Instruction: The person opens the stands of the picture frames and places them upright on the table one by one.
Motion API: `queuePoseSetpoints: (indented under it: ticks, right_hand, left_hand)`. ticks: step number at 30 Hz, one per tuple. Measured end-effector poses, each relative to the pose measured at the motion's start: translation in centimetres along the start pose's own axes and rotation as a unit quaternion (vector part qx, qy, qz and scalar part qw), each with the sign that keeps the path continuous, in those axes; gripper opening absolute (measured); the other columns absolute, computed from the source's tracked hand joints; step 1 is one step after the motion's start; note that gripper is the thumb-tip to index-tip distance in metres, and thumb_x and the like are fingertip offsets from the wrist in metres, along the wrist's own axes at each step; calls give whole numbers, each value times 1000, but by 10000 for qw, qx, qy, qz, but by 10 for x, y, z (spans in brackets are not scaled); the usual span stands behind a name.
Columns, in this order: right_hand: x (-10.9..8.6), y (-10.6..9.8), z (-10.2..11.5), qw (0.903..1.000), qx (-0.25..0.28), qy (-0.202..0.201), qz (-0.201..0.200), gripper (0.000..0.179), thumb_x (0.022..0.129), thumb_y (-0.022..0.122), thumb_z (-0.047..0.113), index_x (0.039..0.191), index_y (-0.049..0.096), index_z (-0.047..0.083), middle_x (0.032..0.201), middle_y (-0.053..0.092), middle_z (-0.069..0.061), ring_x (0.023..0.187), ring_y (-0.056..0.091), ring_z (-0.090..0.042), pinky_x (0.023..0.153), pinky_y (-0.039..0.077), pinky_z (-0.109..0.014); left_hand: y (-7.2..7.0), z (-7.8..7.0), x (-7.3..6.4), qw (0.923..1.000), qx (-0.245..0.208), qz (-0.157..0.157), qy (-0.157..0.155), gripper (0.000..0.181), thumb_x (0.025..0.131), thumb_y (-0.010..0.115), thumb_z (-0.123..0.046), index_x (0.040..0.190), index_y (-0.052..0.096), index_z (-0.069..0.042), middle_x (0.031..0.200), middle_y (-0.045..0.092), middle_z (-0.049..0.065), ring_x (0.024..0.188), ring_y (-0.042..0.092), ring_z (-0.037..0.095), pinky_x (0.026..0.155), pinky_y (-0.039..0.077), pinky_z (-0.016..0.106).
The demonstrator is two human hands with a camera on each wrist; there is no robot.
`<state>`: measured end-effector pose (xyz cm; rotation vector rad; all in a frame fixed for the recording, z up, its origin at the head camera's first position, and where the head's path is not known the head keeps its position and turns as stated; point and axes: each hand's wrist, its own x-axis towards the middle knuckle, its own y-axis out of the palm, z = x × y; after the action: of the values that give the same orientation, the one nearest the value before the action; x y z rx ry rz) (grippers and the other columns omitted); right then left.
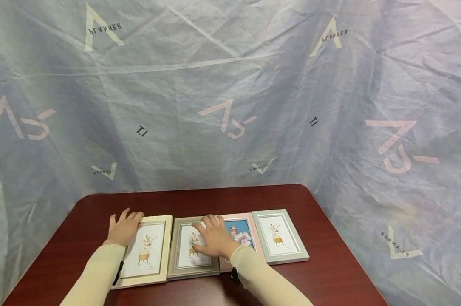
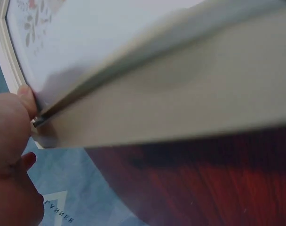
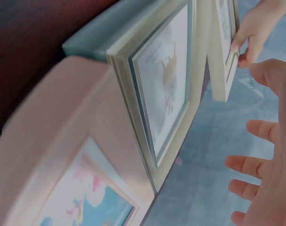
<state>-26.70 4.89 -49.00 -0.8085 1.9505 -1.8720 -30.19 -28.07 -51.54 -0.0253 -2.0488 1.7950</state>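
My left hand (image 1: 122,230) grips the upper left corner of a cream picture frame (image 1: 151,246). In the left wrist view a fingertip (image 2: 25,96) presses on the frame's face, with other fingers beyond its edge. Right of it lies a champagne-coloured picture frame (image 1: 182,255) with a similar potted-plant print. My right hand (image 1: 216,240) hovers with spread fingers over this frame and the pink picture frame (image 1: 258,240), partly hiding both. In the right wrist view the right hand (image 3: 270,169) holds nothing.
A mint-green picture frame (image 1: 280,238) lies at the right end of the row, against the pink one. All lie on a dark red wooden table (image 1: 215,197) with rounded far corners. A grey-blue printed cloth (image 1: 230,85) hangs behind and at the sides.
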Motion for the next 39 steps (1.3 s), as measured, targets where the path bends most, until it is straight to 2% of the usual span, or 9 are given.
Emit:
queuePoseSetpoints:
  ticks: [7,13,20,27,33,39]
  right_hand:
    - [-5,-12,-7,10000,-55,21,44,63,95,51,59,147,45,26,146,44,-6,138,35,-27,112,25,-51]
    - [-11,-15,-12,10000,-24,-35,-60,64,94,52,60,148,45,25,146,44,-8,138,36,-29,112,26,-53]
    - [-19,-18,-16,9997,-26,-113,-216,64,93,57,56,147,46,24,145,45,-9,138,36,-30,112,26,-54]
    - [-28,-24,-22,9986,-243,-258,-383,64,92,56,58,146,47,24,143,46,-8,136,37,-31,110,27,-54]
    - [-34,-26,-26,9976,-333,-320,-514,63,92,57,58,144,48,24,141,48,-7,136,39,-30,110,27,-52]
    - [-41,-29,-30,9981,-269,-320,-452,62,93,57,57,145,47,24,142,47,-8,137,38,-31,111,26,-54]
  left_hand:
    - [-17,-1,-6,9993,-204,-198,257,19,98,60,-15,115,55,-8,118,64,18,127,41,50,96,19,74]
    - [-24,6,-11,9985,-347,-144,391,24,100,57,-17,121,53,-6,123,62,17,121,46,46,93,21,71]
    - [-30,9,-15,9980,-479,-57,417,31,101,56,-15,128,48,0,126,58,19,105,56,42,89,25,68]
    - [-37,6,-17,9980,-522,-106,336,33,101,55,-14,130,49,2,129,55,20,107,52,40,88,26,66]
    - [-45,3,-21,9975,-318,-340,539,31,103,52,-16,130,49,-1,126,54,15,106,49,36,84,28,61]
    - [-53,0,-25,9970,-197,-440,613,30,102,53,-17,129,51,-3,121,53,12,105,47,33,80,28,58]
